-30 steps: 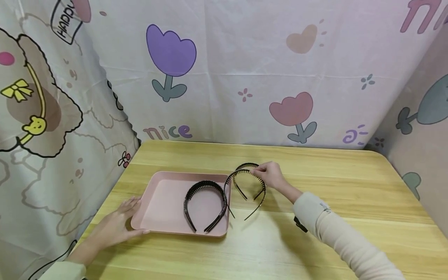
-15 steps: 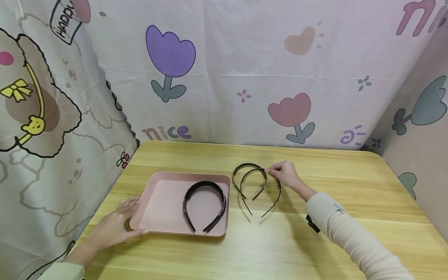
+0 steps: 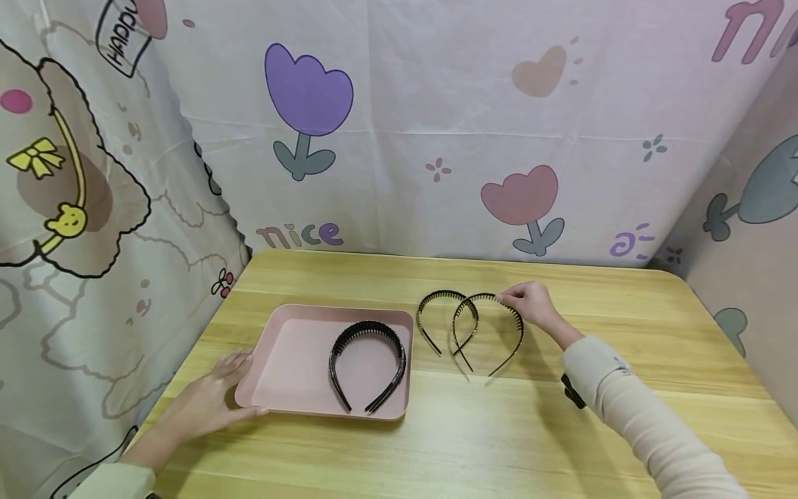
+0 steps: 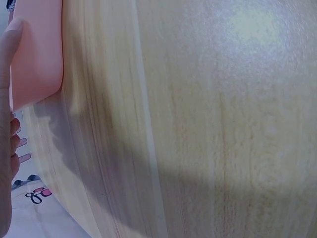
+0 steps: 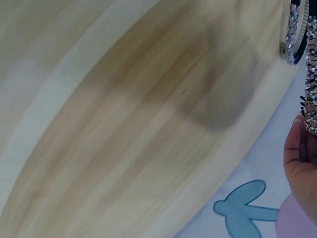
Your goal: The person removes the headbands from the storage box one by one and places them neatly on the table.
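I have the right hand [image 3: 533, 303] pinching a headband [image 3: 521, 326] near one o'clock on its arch, over the table [image 3: 486, 430] and at three o'clock from the pink tray [image 3: 293, 339]. I can't tell whether its tips touch the wood. I judge it light and springy, its outer glitter rough enough not to slip; the slim legs might snap if spread hard, so the crown seems the place to hold. Its crown faces twelve o'clock and both tips six, with the long axis between them. A second headband [image 3: 444, 294] lies at ten o'clock, overlapping it in view, and stacked headbands [image 3: 368, 326] fill the tray's three-o'clock end. The left hand [image 3: 215, 395] grips the tray's eight-o'clock corner.
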Demonstrator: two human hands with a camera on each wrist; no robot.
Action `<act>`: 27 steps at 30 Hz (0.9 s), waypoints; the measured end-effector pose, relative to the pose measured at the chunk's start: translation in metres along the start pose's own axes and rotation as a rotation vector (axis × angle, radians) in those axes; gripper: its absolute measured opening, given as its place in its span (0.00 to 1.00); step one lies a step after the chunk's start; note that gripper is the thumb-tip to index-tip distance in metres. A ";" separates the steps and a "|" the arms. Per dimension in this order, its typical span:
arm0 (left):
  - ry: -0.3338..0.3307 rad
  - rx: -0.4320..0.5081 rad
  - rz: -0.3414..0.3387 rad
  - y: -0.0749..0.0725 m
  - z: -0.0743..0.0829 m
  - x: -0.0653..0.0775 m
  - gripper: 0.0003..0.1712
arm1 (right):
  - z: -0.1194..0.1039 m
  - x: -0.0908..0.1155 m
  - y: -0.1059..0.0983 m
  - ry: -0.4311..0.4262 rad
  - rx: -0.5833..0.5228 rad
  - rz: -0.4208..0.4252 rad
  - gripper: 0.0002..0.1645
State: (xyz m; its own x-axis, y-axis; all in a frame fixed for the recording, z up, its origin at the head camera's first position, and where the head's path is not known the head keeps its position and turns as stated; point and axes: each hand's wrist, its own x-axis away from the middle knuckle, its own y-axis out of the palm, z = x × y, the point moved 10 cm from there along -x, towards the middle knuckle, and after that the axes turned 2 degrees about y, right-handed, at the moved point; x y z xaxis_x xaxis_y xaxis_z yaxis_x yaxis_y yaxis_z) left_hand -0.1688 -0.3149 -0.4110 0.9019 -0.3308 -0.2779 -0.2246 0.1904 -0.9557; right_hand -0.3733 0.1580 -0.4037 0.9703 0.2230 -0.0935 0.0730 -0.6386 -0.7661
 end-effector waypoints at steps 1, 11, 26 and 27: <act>0.002 0.000 0.000 0.000 0.000 0.000 0.51 | 0.003 -0.001 -0.001 0.009 0.003 -0.003 0.13; -0.017 0.016 -0.011 0.002 -0.003 0.000 0.52 | 0.027 -0.006 -0.018 0.022 0.054 0.017 0.14; -0.031 0.009 -0.021 0.001 -0.003 0.000 0.52 | 0.054 -0.011 -0.022 0.022 0.103 0.011 0.12; -0.034 0.012 -0.024 0.001 -0.003 0.000 0.52 | 0.055 -0.012 -0.021 0.027 0.101 0.008 0.12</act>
State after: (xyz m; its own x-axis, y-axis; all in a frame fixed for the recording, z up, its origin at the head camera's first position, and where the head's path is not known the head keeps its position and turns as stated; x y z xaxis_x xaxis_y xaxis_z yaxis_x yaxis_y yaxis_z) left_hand -0.1705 -0.3173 -0.4123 0.9191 -0.3040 -0.2508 -0.1982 0.1935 -0.9609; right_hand -0.3988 0.2096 -0.4217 0.9767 0.1974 -0.0842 0.0425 -0.5625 -0.8257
